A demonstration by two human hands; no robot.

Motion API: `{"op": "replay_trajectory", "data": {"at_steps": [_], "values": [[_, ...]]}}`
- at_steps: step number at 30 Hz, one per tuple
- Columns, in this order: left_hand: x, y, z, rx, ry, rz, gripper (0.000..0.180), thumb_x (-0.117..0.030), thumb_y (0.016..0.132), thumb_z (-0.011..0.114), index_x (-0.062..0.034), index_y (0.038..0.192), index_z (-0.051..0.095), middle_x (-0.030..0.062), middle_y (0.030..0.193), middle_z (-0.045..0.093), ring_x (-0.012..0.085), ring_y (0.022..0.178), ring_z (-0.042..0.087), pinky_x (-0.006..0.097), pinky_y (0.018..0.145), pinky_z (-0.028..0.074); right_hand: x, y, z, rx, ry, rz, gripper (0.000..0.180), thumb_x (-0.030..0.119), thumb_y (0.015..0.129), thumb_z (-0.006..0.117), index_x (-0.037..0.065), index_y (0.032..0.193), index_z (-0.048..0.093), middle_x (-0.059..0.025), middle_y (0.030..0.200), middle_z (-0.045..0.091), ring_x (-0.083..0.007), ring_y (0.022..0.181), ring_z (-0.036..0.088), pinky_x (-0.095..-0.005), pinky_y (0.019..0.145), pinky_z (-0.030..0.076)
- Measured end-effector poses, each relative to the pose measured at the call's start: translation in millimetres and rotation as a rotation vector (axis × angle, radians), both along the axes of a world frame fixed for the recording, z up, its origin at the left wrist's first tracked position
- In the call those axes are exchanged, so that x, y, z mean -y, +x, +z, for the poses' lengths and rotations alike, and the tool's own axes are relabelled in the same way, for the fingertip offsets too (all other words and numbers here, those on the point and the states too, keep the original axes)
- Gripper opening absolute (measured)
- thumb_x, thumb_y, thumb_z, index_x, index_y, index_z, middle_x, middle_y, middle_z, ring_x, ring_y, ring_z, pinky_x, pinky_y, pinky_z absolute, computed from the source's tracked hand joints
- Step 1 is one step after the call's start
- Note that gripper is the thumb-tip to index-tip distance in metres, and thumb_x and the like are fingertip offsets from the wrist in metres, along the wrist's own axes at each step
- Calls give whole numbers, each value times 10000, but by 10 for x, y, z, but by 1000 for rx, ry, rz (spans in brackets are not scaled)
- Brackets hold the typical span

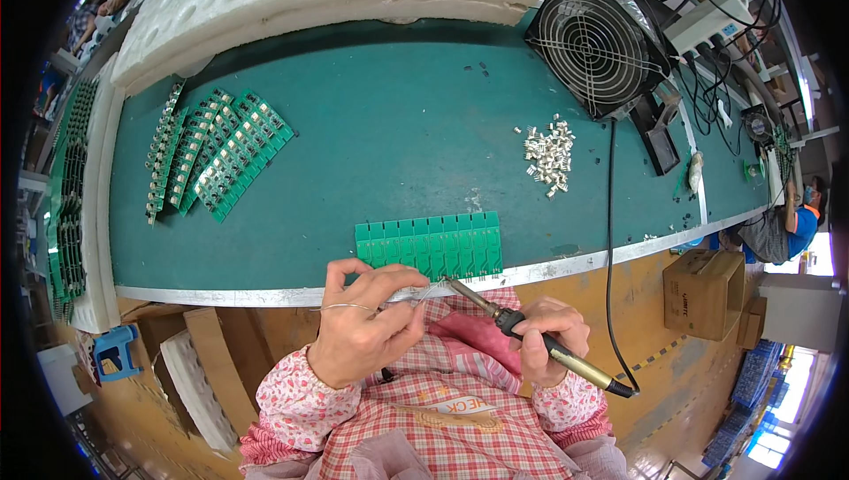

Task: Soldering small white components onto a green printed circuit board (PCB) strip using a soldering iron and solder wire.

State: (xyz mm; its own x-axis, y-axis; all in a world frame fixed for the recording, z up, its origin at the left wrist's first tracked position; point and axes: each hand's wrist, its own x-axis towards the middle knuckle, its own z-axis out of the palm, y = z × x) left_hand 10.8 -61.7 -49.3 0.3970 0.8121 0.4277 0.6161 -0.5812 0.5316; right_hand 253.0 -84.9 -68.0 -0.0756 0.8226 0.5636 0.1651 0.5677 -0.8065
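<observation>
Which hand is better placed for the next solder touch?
Right, likely: the right hand grips the soldering iron, its tip by the green board; the left hand holds thin wire.

Green-topped workbench (pixel 380 126), ochre floor (pixel 644 316), small blue stool (pixel 115 338) at left, bright windows (pixel 769 447) at lower right

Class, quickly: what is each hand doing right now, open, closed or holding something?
Left hand: closed, holding a thin silvery wire.
Right hand: closed, holding a soldering iron.
</observation>
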Motion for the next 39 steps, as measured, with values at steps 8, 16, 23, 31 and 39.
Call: {"op": "replay_trajectory", "data": {"at_steps": [8,16,23,31,39], "values": [[2,6,15,6,-11,6,222,-51,739,766,-86,625,579,22,1048,712,160,907,695,377,820,410,-8,-13,9,-6,26,-13,99,56,873,669,-3,864,590,-95,609,636,-202,467,580,-322,471,488],[-15,-103,59,41,-84,-50,172,-35,733,737,-64,645,592,48,1080,716,182,820,648,390,878,439,13,-5,30,-42,46,-56,131,105,904,646,-2,885,574,-73,562,594,-184,448,561,-322,465,488],[-53,-182,40,58,-110,-101,153,-31,748,719,-40,650,603,63,1077,719,197,887,640,400,905,471,31,-41,40,-32,-16,18,100,52,867,675,4,891,591,-106,622,652,-216,474,595,-338,490,515],[-69,-201,39,71,-117,-111,165,-35,766,720,-35,651,601,55,1081,717,190,871,645,400,913,477,3,-86,19,-6,-17,31,106,55,860,683,4,898,599,-108,636,662,-223,490,610,-343,503,521],[-73,-153,36,86,-111,-83,177,-21,752,726,-36,643,588,59,1072,709,196,831,646,400,907,477,-3,-103,-6,5,-22,33,103,53,859,681,4,886,594,-104,639,665,-221,490,614,-338,513,531]]}}
